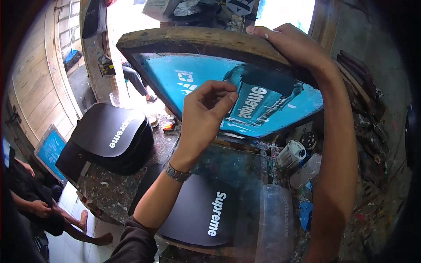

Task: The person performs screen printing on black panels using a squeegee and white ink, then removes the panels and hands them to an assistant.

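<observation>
A wooden-framed printing screen [197, 38] with blue-green mesh stands tilted up over the work table. White lettering and a dark ink-stained patch show on its mesh [210, 65]. My right hand [296, 46] grips the frame's upper edge near its right corner. In front of the mesh is my left hand [202, 105], thumb and forefinger pinched together close to the lettering. Whether anything small sits in that pinch, I cannot make out. Below lies a black rounded panel [186, 215] printed with white letters, partly behind my left forearm.
A stack of similar black panels [105, 127] sits left on the ink-spotted table [112, 190]. A whitish tub [290, 153] and a blue scrap [305, 215] are at the right. Another person's bare legs [83, 228] show lower left; a smaller blue screen [50, 151] leans nearby.
</observation>
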Available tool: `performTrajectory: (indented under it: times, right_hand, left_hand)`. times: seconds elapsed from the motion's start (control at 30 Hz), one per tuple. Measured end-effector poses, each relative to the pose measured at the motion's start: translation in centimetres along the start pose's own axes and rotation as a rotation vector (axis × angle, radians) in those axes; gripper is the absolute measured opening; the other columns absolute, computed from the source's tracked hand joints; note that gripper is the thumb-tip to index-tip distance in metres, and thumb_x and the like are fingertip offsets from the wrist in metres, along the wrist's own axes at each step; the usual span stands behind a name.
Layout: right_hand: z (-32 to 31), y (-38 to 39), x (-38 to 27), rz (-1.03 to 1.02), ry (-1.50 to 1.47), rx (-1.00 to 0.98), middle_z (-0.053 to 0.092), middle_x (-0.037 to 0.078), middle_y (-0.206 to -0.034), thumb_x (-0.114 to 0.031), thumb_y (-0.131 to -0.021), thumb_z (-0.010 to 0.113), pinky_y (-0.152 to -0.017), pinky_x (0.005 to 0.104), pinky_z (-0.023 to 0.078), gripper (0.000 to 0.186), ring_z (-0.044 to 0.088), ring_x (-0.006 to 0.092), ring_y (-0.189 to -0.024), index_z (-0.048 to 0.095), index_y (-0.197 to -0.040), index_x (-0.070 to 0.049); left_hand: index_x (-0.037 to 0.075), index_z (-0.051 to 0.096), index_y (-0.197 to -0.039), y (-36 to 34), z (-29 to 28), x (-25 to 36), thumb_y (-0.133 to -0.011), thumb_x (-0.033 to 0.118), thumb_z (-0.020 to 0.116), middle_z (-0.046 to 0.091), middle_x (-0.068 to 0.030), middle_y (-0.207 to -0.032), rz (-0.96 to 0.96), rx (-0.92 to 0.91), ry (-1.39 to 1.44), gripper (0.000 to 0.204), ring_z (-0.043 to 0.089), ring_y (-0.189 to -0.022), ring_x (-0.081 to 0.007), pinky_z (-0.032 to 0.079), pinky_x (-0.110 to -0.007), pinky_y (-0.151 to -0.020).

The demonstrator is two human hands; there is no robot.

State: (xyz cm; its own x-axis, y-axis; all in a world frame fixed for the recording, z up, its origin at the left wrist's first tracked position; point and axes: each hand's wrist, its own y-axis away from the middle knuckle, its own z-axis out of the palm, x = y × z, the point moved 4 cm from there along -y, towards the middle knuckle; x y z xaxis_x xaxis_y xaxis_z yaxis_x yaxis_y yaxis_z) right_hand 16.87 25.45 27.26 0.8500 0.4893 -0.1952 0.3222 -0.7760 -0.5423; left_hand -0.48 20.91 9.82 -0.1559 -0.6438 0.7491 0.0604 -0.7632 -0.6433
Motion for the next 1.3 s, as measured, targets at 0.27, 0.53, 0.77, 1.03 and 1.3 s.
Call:
performTrajectory:
  times: [0.27, 0.53, 0.77, 1.03, 1.3]
  right_hand:
    - [-0.1, -1.3, 0.8, -0.003, -0.026, 0.014, 0.072, 0.01, -0.074, -0.067, -0.095, 0.06, -0.066, 0.0308, 0.052, 0.076, 0.064, 0.0143, -0.066, 0.079, -0.094, 0.007]
    - [-0.2, -2.3, 1.5, 0.025, -0.078, 0.018, 0.072, 0.01, -0.076, -0.066, -0.095, 0.06, -0.066, 0.0308, 0.052, 0.075, 0.064, 0.0139, -0.066, 0.078, -0.095, 0.007]
    - [-0.4, -2.7, 2.0, 0.047, -0.089, 0.017, 0.073, 0.01, -0.078, -0.066, -0.096, 0.06, -0.065, 0.0307, 0.053, 0.075, 0.064, 0.0135, -0.066, 0.078, -0.097, 0.007]
    - [-0.2, -2.0, 1.6, 0.078, -0.134, 0.014, 0.072, 0.011, -0.075, -0.067, -0.094, 0.061, -0.062, 0.0311, 0.052, 0.077, 0.064, 0.0144, -0.064, 0.078, -0.095, 0.008]
    - [-0.3, -2.0, 1.0, 0.009, -0.077, 0.067, 0.069, 0.011, -0.067, -0.069, -0.093, 0.061, -0.057, 0.0311, 0.05, 0.077, 0.063, 0.0153, -0.059, 0.078, -0.089, 0.006]
  left_hand:
    - [-0.001, 0.074, -0.106, -1.3, -0.9, 1.2, -0.094, 0.012, 0.073, 0.074, -0.0059, -0.095, 0.162, 0.007, -0.112, 0.018, 0.069, -0.087, -0.012, 0.054, -0.027, -0.08]
    - [-0.003, 0.073, -0.104, -2.0, -0.3, 0.1, -0.092, 0.008, 0.073, 0.075, -0.0078, -0.094, 0.111, -0.063, -0.127, 0.016, 0.071, -0.089, -0.0142, 0.055, -0.03, -0.084]
    - [-0.002, 0.07, -0.111, -3.7, 1.2, 1.0, -0.093, 0.007, 0.073, 0.076, -0.01, -0.101, 0.326, -0.035, -0.325, 0.021, 0.073, -0.095, -0.0175, 0.055, -0.032, -0.087]
    - [-0.002, 0.061, -0.106, -4.3, 1.8, 1.7, -0.091, 0.001, 0.072, 0.074, -0.0146, -0.091, 0.611, -0.004, -0.542, 0.02, 0.075, -0.087, -0.0258, 0.056, -0.035, -0.079]
    - [-0.001, 0.054, -0.101, -3.9, 2.6, 1.8, -0.089, 0.0, 0.074, 0.072, -0.0154, -0.088, 0.638, 0.091, -0.689, 0.023, 0.075, -0.083, -0.0287, 0.056, -0.036, -0.073]
